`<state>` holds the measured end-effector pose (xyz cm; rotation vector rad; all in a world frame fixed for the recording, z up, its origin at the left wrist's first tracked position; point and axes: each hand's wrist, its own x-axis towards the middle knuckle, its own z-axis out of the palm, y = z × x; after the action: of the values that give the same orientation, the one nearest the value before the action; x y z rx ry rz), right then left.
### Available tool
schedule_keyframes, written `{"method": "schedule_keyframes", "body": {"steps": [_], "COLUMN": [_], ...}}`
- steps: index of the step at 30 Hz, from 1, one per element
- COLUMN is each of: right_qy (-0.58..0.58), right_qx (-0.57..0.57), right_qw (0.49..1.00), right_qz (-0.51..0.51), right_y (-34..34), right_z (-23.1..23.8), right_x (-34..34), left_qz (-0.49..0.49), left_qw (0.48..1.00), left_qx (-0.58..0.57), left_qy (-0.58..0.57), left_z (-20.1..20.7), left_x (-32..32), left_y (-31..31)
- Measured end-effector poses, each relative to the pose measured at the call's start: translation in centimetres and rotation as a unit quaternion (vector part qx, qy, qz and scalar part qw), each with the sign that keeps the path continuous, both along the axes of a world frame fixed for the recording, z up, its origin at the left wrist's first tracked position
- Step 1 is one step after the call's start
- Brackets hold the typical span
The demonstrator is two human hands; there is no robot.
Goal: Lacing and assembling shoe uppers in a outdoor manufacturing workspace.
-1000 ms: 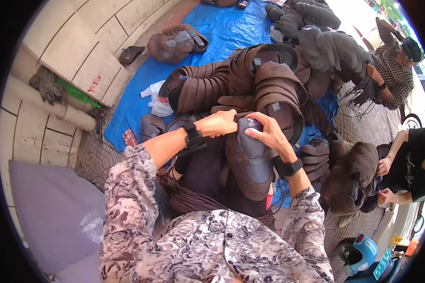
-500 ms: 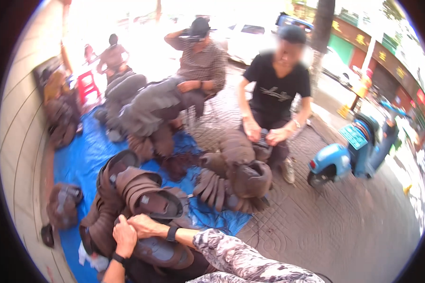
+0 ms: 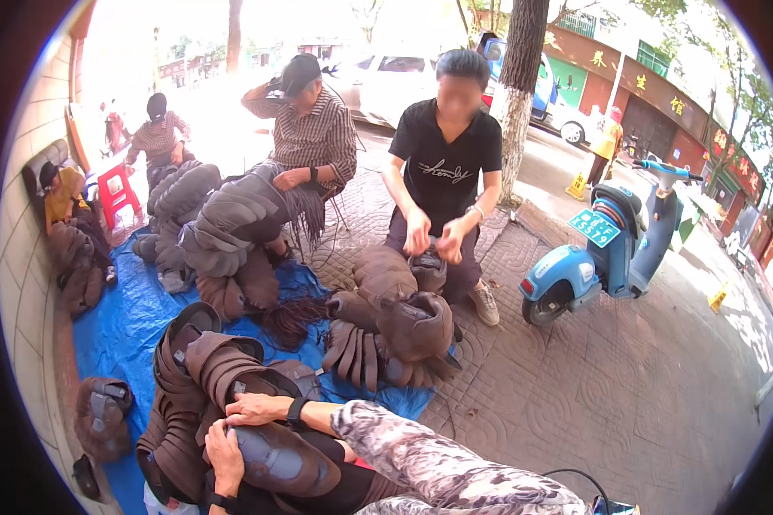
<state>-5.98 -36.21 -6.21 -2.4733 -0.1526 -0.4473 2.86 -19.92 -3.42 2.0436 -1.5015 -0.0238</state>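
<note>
A brown shoe upper (image 3: 276, 461) with a grey-blue lining lies across my lap, low in the view. My left hand (image 3: 224, 459), a dark band on its wrist, closes on the near left end of this upper. Just above it, my right hand (image 3: 256, 409) reaches in from the right with bent fingers at the upper's far edge; a lace between them cannot be made out. Beyond my hands lie nested stacks of brown shoe uppers (image 3: 219, 365), close to my fingertips.
A blue tarp (image 3: 133, 322) runs along the tiled wall at left. On it are a bundle of dark laces (image 3: 296, 324) and more uppers (image 3: 378, 356). A person in black (image 3: 447, 154) handles an upper opposite; others sit farther left. A blue scooter (image 3: 575, 266) stands at right.
My hands, close together before, are now apart: the left has slid down along the upper. My view has turned slightly right, and the picture is sharper. The person opposite has raised both hands from the upper.
</note>
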Motion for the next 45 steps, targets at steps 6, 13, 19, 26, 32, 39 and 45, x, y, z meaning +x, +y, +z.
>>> {"method": "schedule_keyframes", "body": {"steps": [6, 13, 19, 26, 32, 39, 45], "right_qy": [0.046, 0.078, 0.111, 0.136, 0.105, 0.117, 0.109], "right_qx": [0.210, 0.190, 0.207, 0.240, 0.311, 0.371, 0.408], "right_qw": [0.975, 0.959, 0.947, 0.951, 0.942, 0.921, 0.907], "right_qz": [-0.054, -0.196, -0.218, -0.139, -0.075, 0.012, 0.003], "right_y": [1.4, 6.2, 5.8, 5.6, 3.6, 2.9, 2.7], "right_z": [-2.4, -1.0, -0.6, -0.5, -0.8, 0.4, 0.2], "right_x": [-1.0, -1.7, -1.6, -1.5, -1.5, -2.9, -3.4], "left_qz": [0.028, 0.002, -0.022, -0.031, -0.038, -0.105, -0.102], "left_qw": [0.999, 0.998, 0.995, 0.985, 0.969, 0.981, 0.989], "left_qx": [0.033, -0.036, -0.020, 0.094, 0.023, -0.024, -0.028], "left_qy": [0.003, -0.059, -0.095, -0.139, -0.244, -0.162, -0.105], "left_z": [0.6, 0.0, 1.3, 0.3, 0.9, 0.7, 1.4], "left_x": [-1.7, -2.9, -2.9, -1.9, -3.1, -2.8, -3.3], "left_y": [0.6, 4.9, 3.3, 3.8, 3.5, 3.8, 3.3]}}
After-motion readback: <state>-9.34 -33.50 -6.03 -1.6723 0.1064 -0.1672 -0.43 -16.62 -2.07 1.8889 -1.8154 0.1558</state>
